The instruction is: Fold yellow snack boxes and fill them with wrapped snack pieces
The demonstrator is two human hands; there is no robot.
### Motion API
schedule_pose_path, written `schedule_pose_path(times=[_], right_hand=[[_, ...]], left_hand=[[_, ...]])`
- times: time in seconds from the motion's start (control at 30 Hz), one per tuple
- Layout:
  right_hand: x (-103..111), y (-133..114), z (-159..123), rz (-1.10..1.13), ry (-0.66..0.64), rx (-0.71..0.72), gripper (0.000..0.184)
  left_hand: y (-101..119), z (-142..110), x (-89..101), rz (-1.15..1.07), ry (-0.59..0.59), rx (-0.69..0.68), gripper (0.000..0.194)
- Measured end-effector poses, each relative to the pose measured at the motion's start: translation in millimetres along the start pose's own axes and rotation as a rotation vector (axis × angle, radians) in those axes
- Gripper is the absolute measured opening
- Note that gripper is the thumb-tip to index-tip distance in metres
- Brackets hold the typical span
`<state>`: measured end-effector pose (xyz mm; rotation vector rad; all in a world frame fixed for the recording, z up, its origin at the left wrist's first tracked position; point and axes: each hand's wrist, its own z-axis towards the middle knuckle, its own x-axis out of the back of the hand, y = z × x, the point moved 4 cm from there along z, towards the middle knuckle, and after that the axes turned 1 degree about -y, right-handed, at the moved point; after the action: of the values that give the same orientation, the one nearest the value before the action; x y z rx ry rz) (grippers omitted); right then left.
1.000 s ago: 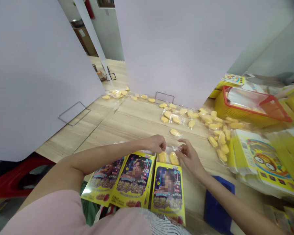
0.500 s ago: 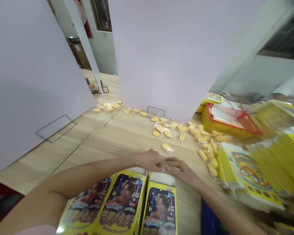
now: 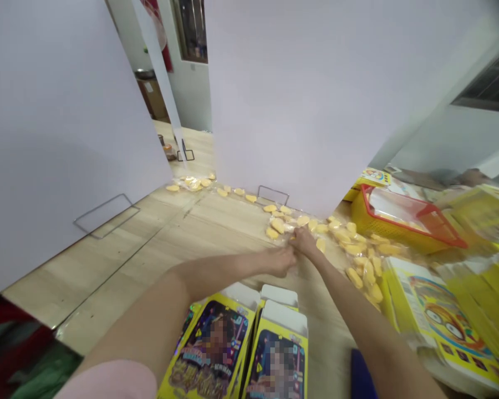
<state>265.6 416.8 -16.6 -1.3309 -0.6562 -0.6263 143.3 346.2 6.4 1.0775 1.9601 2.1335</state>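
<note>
Two bare hands reach over a pale wood-grain tabletop (image 3: 149, 244) toward yellow oval pieces in clear wrappers (image 3: 278, 225).
The right hand (image 3: 304, 241) is at the wrapped pieces' near edge, the left hand (image 3: 279, 261) just beside it; whether either grip is spread or pinching, I cannot tell. Yellow printed cardboard boxes with white flaps (image 3: 276, 354) lie nearest the body; a yellow basket with a red rim (image 3: 407, 221) stands right.

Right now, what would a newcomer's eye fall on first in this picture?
Probably the bright yellow boxes with dark printed fronts, at the bottom centre. Next, perhaps, the wrapped yellow pieces strewn over the table, beyond the boxes and rightward, and the red-rimmed basket at the right.
</note>
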Motion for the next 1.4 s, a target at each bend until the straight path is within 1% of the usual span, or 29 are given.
schedule_pose_path(times=[0.07, 0.1, 0.13, 0.17, 0.2, 0.23, 0.27, 0.3, 0.37, 0.4, 0.47, 0.6, 0.67, 0.7, 0.77, 0.83, 0.87, 0.9, 0.97, 1.03, 1.07, 1.13, 1.2, 1.23, 1.3, 1.33, 1.4], right_hand=[[9, 8, -9, 0.002, 0.011, -0.034, 0.017], [14, 12, -14, 0.013, 0.021, -0.053, 0.015], [18, 14, -20, 0.047, 0.037, -0.067, 0.021], [22, 14, -26, 0.108, 0.054, -0.074, 0.031], [25, 11, -33, 0.192, 0.076, -0.074, 0.041], [29, 7, -41, 0.285, 0.096, -0.066, 0.048], [31, 0, -49, 0.372, 0.111, -0.050, 0.051], [33, -8, -58, 0.435, 0.113, -0.029, 0.050], [36, -26, -74, 0.463, 0.097, 0.010, 0.037], [37, -34, -81, 0.448, 0.092, 0.029, 0.031], [37, -45, -92, 0.415, 0.098, 0.056, 0.026], [37, -50, -104, 0.411, 0.125, 0.071, 0.023], [39, -47, -108, 0.461, 0.151, 0.039, 0.022], [40, -44, -110, 0.521, 0.168, -0.009, 0.022], [42, -35, -119, 0.738, 0.192, -0.190, 0.018], [41, -27, -133, 1.022, 0.164, -0.394, 0.014], [41, -24, -141, 1.141, 0.131, -0.469, 0.015], [41, -23, -151, 1.223, 0.097, -0.522, 0.018], [42, -23, -169, 1.288, 0.034, -0.573, 0.022], [42, -24, -186, 1.287, 0.000, -0.601, 0.024], [42, -24, -193, 1.282, -0.004, -0.604, 0.025], [42, -22, -201, 1.257, 0.005, -0.592, 0.027], [42, -18, -204, 1.202, 0.011, -0.558, 0.028], [43, -15, -203, 1.166, 0.008, -0.532, 0.028], [44, -10, -201, 1.091, -0.011, -0.484, 0.028], [44, -8, -200, 1.062, -0.027, -0.466, 0.028], [44, -6, -199, 1.024, -0.079, -0.446, 0.028]], left_hand=[[1, -6, 16.2, 0.027, -0.028, 0.041, 0.030], [3, -9, 26.3, 0.043, -0.008, 0.071, 0.034], [4, -12, 37.1, 0.071, 0.041, 0.105, 0.042], [7, -16, 47.7, 0.118, 0.114, 0.128, 0.052], [12, -20, 56.4, 0.152, 0.182, 0.128, 0.059], [17, -25, 62.5, 0.177, 0.244, 0.106, 0.061], [23, -29, 65.6, 0.186, 0.289, 0.066, 0.057], [29, -33, 65.5, 0.176, 0.308, 0.019, 0.048], [36, -40, 58.9, 0.146, 0.301, -0.046, 0.032], [38, -42, 54.0, 0.132, 0.290, -0.059, 0.029], [39, -45, 44.0, 0.110, 0.276, -0.056, 0.029], [40, -44, 28.2, 0.103, 0.262, -0.017, 0.029], [41, -45, 22.6, 0.092, 0.261, 0.042, 0.029], [41, -46, 20.3, 0.056, 0.261, 0.097, 0.031], [40, -51, 15.2, -0.107, 0.239, 0.251, 0.039], [40, -60, 8.0, -0.345, 0.176, 0.423, 0.049], [42, -65, 4.3, -0.450, 0.140, 0.491, 0.050], [45, -71, 1.0, -0.533, 0.112, 0.542, 0.052], [51, -81, -4.8, -0.653, 0.062, 0.598, 0.055], [57, -88, -10.4, -0.746, 0.005, 0.604, 0.055], [59, -90, -12.3, -0.769, -0.015, 0.596, 0.052], [57, -92, -12.2, -0.716, -0.014, 0.571, 0.041], [50, -89, -5.9, -0.507, 0.043, 0.501, 0.027], [47, -87, -1.9, -0.373, 0.070, 0.448, 0.024], [43, -83, 4.0, -0.101, 0.087, 0.313, 0.027], [42, -82, 4.5, 0.017, 0.070, 0.239, 0.029], [41, -80, 1.1, 0.193, -0.002, 0.104, 0.032]])
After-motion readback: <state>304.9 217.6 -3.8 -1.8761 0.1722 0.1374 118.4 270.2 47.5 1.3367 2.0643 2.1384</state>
